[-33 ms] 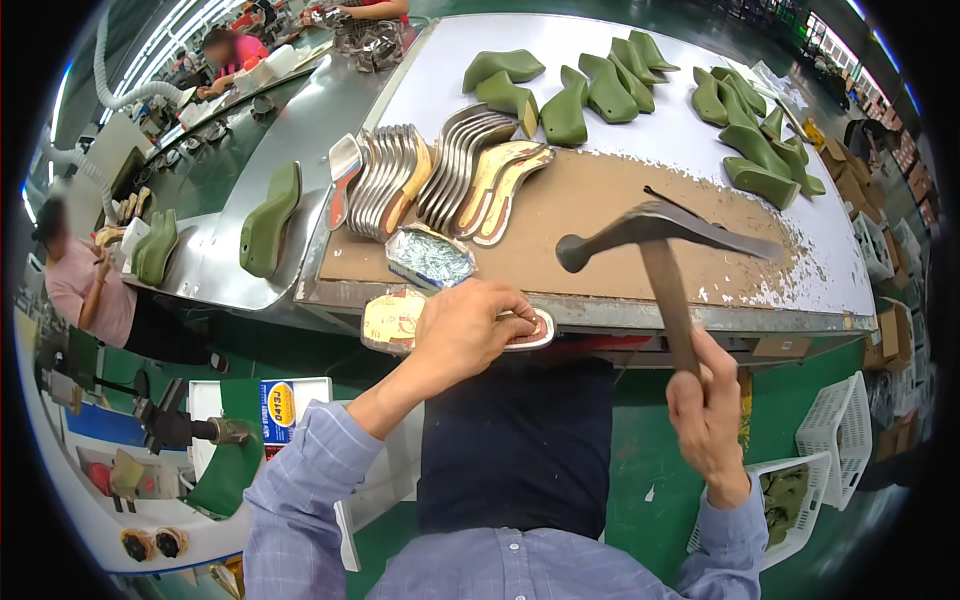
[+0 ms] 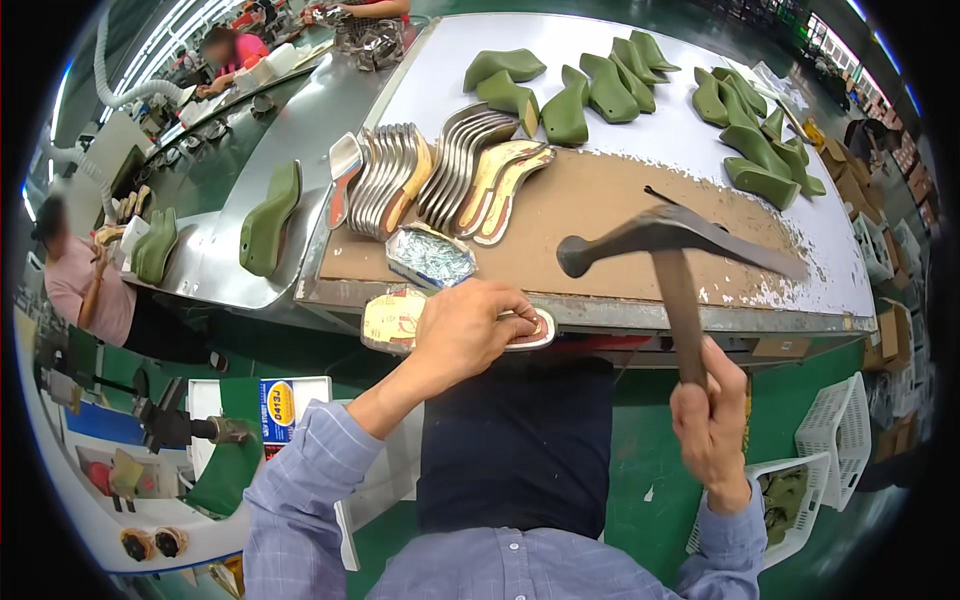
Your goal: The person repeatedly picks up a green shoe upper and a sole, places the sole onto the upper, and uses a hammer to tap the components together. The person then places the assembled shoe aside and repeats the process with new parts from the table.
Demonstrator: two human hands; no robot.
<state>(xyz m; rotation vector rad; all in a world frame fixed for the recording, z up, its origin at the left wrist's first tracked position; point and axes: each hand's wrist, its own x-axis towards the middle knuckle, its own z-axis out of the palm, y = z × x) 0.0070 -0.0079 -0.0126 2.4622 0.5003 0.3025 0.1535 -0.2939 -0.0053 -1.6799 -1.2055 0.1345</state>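
Note:
At the table's front edge my left hand (image 2: 474, 325) is closed over a shoe insole (image 2: 393, 318), whose pale yellow end sticks out to the left. The fingers press near its narrow right end; whether they pinch a tack there I cannot make out. My right hand (image 2: 712, 425) grips the wooden handle of a hammer (image 2: 640, 232), raised over the table with its round face to the left and its long flat claw to the right. Just beyond my left hand lies an open packet (image 2: 432, 257) full of small shiny tacks.
Metal-edged insoles (image 2: 390, 180) stand in two rows on the brown board (image 2: 600, 215). Green shoe lasts (image 2: 565, 108) lie farther back, and one last (image 2: 270, 222) rests on the metal counter at left. White baskets (image 2: 838, 440) sit at lower right. People work at left.
The hammer has swung slightly: its claw end has moved right and down, and the handle has shifted right with my right hand. My left hand and the insole have not moved.

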